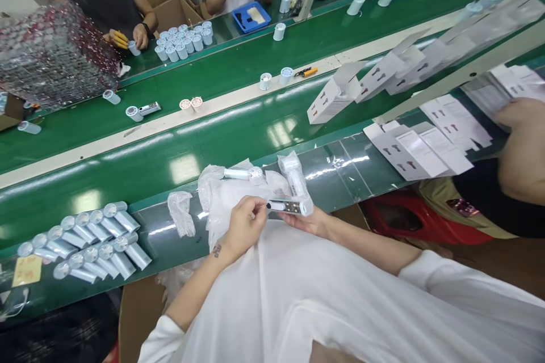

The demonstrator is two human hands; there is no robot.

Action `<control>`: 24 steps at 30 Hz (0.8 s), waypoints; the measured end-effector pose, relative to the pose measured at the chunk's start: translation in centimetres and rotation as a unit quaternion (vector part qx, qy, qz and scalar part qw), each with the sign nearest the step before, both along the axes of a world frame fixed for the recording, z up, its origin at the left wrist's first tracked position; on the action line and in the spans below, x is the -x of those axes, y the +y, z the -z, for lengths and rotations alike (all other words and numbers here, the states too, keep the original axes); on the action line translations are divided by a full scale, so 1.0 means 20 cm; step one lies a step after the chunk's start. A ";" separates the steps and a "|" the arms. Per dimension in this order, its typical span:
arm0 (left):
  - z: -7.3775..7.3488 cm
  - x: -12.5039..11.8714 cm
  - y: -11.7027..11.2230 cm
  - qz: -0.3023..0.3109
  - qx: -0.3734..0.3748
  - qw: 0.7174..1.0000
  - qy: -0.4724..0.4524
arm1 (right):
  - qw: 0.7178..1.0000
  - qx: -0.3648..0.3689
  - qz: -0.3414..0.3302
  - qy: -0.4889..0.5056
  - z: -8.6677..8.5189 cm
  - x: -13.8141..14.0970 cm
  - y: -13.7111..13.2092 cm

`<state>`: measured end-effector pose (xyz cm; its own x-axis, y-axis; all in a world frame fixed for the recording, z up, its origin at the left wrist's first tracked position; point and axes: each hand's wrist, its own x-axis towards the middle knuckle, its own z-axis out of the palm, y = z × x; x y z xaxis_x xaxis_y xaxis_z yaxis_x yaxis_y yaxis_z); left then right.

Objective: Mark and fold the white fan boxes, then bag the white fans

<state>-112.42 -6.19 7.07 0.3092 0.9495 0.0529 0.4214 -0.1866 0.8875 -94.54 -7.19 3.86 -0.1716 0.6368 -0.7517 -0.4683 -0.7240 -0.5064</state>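
Note:
My left hand is closed, thumb and fingers pinched at the left end of a small handheld fan with a dark, dotted strip along its side. From below and behind, my right hand grips the same fan near its pale, rounded end. Just beyond my hands, a white handheld fan lies on a heap of clear plastic bags. A wrapped piece in a clear bag rests to the right of it. Another crumpled clear bag lies by itself to the left.
Two rows of pale blue handheld fans lie on the bench at left, near a yellow note. White boxes stand along the green belt at right. A co-worker's arm reaches in there. Two people work across the belt.

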 end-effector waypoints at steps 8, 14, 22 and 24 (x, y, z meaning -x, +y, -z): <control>0.03 0.03 0.01 -0.073 0.138 0.987 -0.040 | 0.906 -0.235 -0.111 -0.335 -0.13 -0.02 0.04; -0.14 0.11 -0.01 -0.029 0.107 0.994 -0.022 | 0.924 -0.212 -0.258 -0.186 -0.39 -0.16 0.10; -0.25 -0.04 -0.03 0.240 0.037 0.963 -0.112 | 0.984 0.044 -0.171 -0.039 -0.17 -0.08 0.11; -0.22 -0.03 -0.02 0.307 0.087 0.940 -0.117 | 0.974 0.027 -0.215 -0.067 -0.13 -0.04 0.09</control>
